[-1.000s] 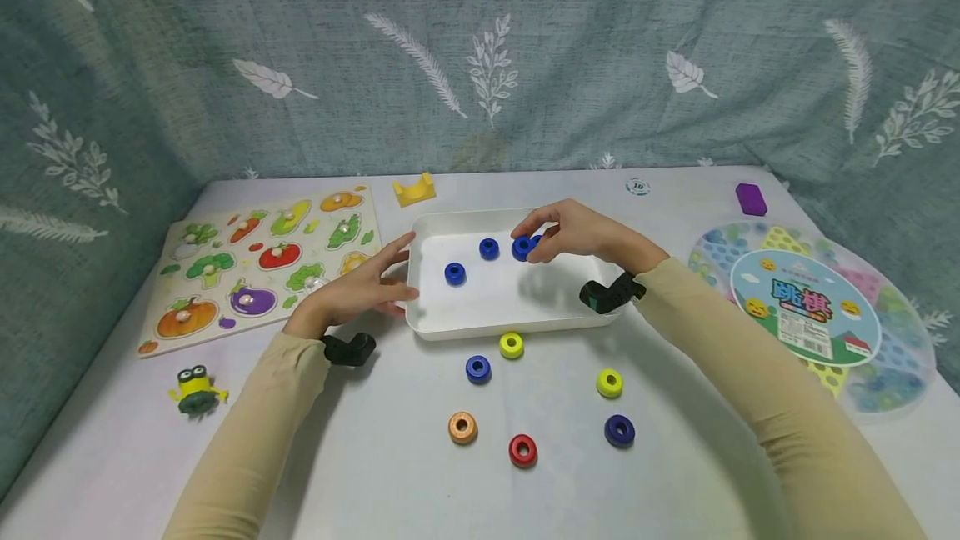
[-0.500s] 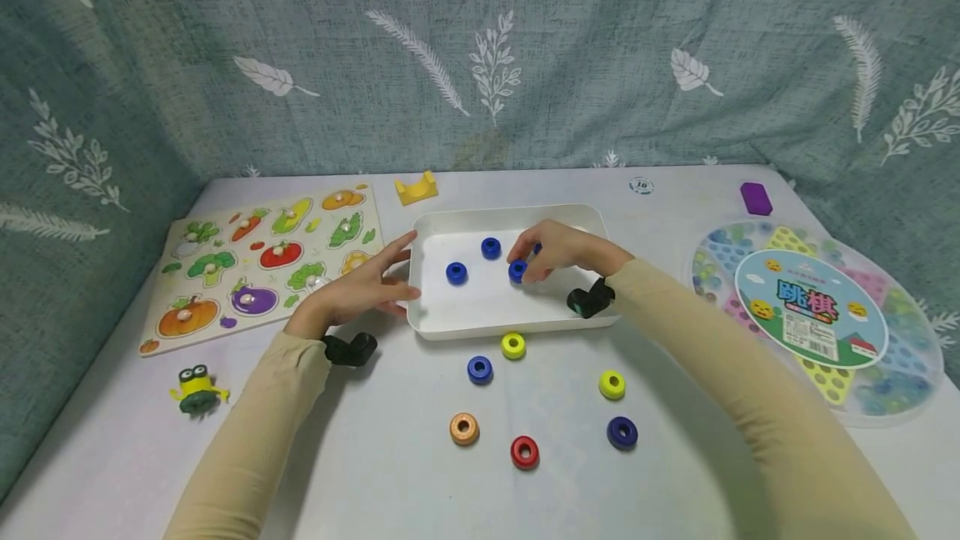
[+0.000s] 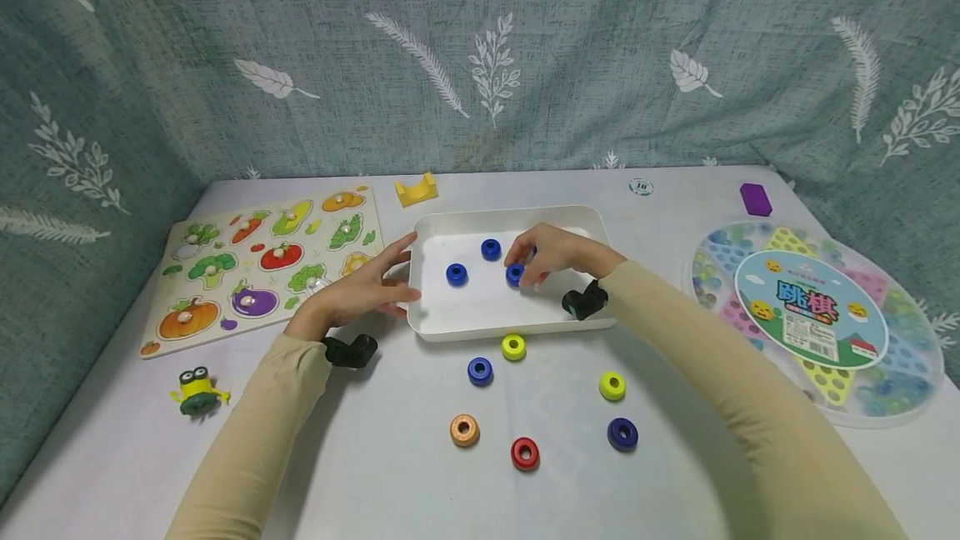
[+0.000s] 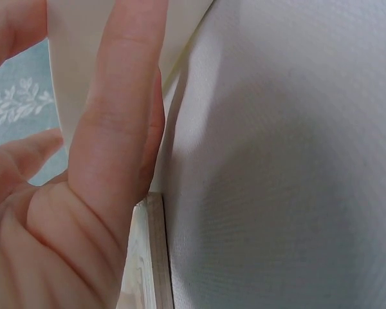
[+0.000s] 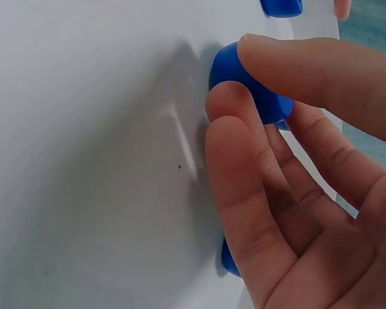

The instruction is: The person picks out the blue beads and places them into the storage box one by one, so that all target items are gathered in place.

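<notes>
Inside the white tray (image 3: 577,219), our right hand (image 3: 551,252) pinched a blue ring (image 3: 514,274) between thumb and fingers, low over the tray floor beside two other blue rings (image 3: 456,274). Our left hand (image 3: 356,294) lay with fingers straight against the tray's left wall, apparently to steady it. Rings of mixed colours (image 3: 525,452) sat on the table (image 3: 375,473) just before the tray, the vegetable puzzle (image 3: 255,265) to the left.

My right hand (image 3: 551,252) pinches a glossy blue ring (image 3: 514,274) between thumb and fingers, low over the floor of the white tray (image 3: 480,319). My left hand (image 3: 360,290) rests straight-fingered against the tray's left wall.
</notes>
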A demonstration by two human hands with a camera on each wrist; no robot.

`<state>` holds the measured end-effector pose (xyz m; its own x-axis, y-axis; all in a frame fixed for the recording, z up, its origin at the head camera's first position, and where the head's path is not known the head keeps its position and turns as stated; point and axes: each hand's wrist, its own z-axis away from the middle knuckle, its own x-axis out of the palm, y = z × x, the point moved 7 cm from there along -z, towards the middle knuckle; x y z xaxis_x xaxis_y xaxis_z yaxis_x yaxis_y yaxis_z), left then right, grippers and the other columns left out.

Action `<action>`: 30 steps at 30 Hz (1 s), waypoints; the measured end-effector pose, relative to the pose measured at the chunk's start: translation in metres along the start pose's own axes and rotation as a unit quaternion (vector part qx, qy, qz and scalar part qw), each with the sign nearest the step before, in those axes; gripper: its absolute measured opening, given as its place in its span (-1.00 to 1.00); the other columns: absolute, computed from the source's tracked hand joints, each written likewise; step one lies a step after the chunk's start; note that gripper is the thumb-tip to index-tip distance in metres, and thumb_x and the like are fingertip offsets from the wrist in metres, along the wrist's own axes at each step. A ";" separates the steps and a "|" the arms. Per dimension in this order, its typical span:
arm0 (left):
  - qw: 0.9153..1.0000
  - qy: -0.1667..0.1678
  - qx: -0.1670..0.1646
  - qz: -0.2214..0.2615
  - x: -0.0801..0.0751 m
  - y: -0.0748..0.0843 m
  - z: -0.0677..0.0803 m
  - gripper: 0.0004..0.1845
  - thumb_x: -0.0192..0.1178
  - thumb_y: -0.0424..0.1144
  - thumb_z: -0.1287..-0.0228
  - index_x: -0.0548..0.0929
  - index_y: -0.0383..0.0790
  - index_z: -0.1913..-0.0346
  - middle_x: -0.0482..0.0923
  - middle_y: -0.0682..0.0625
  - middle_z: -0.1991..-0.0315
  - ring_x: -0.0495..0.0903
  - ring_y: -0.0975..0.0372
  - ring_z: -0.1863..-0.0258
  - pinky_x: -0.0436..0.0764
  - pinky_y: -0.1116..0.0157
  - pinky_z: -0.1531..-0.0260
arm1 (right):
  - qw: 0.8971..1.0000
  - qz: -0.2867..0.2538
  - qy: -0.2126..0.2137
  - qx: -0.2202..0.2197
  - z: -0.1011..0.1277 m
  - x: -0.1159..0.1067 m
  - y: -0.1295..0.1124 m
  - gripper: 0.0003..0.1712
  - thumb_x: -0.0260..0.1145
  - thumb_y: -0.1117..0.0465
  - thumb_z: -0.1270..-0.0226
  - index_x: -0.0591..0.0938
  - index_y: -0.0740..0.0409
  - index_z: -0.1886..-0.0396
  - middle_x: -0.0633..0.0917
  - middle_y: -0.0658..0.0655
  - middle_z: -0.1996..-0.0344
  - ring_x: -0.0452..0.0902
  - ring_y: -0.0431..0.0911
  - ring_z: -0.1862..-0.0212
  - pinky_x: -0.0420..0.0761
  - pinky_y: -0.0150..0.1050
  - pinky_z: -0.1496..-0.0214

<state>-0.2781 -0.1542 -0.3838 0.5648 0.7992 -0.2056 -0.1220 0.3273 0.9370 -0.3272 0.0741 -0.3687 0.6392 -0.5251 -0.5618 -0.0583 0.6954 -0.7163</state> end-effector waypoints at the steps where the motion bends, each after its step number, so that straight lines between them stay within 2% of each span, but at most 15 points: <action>1: 1.000 0.000 0.000 -0.001 0.000 0.000 0.000 -0.01 0.21 -0.35 -0.25 -0.26 0.04 -0.52 -0.32 -0.23 -0.48 0.15 -0.20 -0.31 0.61 0.14 0.13 | 1.000 -0.001 0.000 0.000 0.000 0.000 0.001 -0.61 0.40 0.47 -0.03 0.63 0.29 0.08 0.59 0.17 0.24 0.47 -0.13 0.40 0.59 -0.33 0.36; 7: 1.000 -0.003 -0.003 -0.001 0.002 0.001 0.000 -0.01 0.19 -0.35 -0.26 -0.28 0.04 -0.52 -0.34 -0.22 -0.49 0.12 -0.20 -0.32 0.61 0.14 0.12 | 1.000 0.005 -0.005 -0.015 0.009 -0.005 -0.001 -0.57 0.40 0.40 -0.06 0.59 0.26 0.00 0.55 0.19 0.15 0.49 -0.06 0.27 0.58 -0.29 0.31; 11: 1.000 -0.009 -0.006 0.003 0.002 0.001 -0.001 0.00 0.20 -0.35 -0.27 -0.30 0.08 -0.51 -0.36 -0.21 -0.49 0.12 -0.19 -0.32 0.60 0.14 0.11 | 0.999 -0.004 0.004 -0.045 0.025 -0.014 -0.011 -0.53 0.38 0.36 -0.13 0.55 0.29 -0.08 0.53 0.25 0.04 0.48 -0.02 0.15 0.59 -0.23 0.23; 16: 1.000 -0.010 -0.009 0.005 0.001 0.001 -0.001 0.01 0.20 -0.35 -0.26 -0.31 0.10 -0.51 -0.37 -0.21 -0.49 0.13 -0.19 -0.32 0.60 0.14 0.11 | 0.993 -0.030 0.008 -0.114 0.053 -0.012 -0.034 -0.53 0.38 0.35 -0.13 0.54 0.31 -0.08 0.53 0.33 0.00 0.53 0.00 0.26 0.59 -0.10 0.19; 19: 1.000 -0.006 -0.009 0.004 0.001 0.002 0.000 0.01 0.19 -0.36 -0.26 -0.31 0.10 -0.51 -0.36 -0.21 -0.49 0.15 -0.19 -0.31 0.61 0.14 0.12 | 0.986 -0.029 -0.001 -0.162 0.073 0.004 -0.048 -0.57 0.39 0.35 -0.12 0.58 0.28 -0.03 0.57 0.31 0.03 0.55 -0.03 0.32 0.58 -0.13 0.20; 22: 1.000 -0.003 -0.010 0.001 0.000 0.003 -0.001 0.01 0.20 -0.36 -0.26 -0.30 0.10 -0.51 -0.35 -0.20 -0.49 0.17 -0.19 -0.30 0.61 0.14 0.12 | 0.979 -0.014 -0.024 -0.202 0.089 0.030 -0.057 -0.61 0.41 0.35 -0.11 0.60 0.27 0.02 0.61 0.25 0.06 0.57 -0.12 0.33 0.57 -0.23 0.21; 26: 1.000 0.002 -0.015 -0.006 -0.001 0.002 -0.001 0.00 0.21 -0.35 -0.26 -0.28 0.12 -0.51 -0.33 -0.18 -0.49 0.18 -0.17 -0.30 0.61 0.14 0.12 | 0.973 0.007 -0.070 -0.222 0.100 0.066 -0.061 -0.60 0.42 0.35 -0.09 0.61 0.24 0.01 0.64 0.15 0.07 0.57 -0.22 0.37 0.56 -0.33 0.28; 30: 1.000 0.004 -0.017 -0.007 0.000 0.001 -0.001 0.00 0.20 -0.35 -0.26 -0.26 0.13 -0.51 -0.33 -0.17 -0.50 0.18 -0.16 -0.31 0.60 0.12 0.10 | 0.972 0.022 -0.097 -0.214 0.098 0.090 -0.055 -0.54 0.41 0.37 -0.08 0.60 0.20 -0.05 0.67 0.06 0.14 0.56 -0.27 0.43 0.54 -0.39 0.39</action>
<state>-0.2797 -0.1534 -0.3830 0.5597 0.7987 -0.2210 -0.1425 0.3555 0.9238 -0.1910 0.0367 -0.3388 0.7593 -0.3684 -0.5365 -0.3751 0.4259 -0.8233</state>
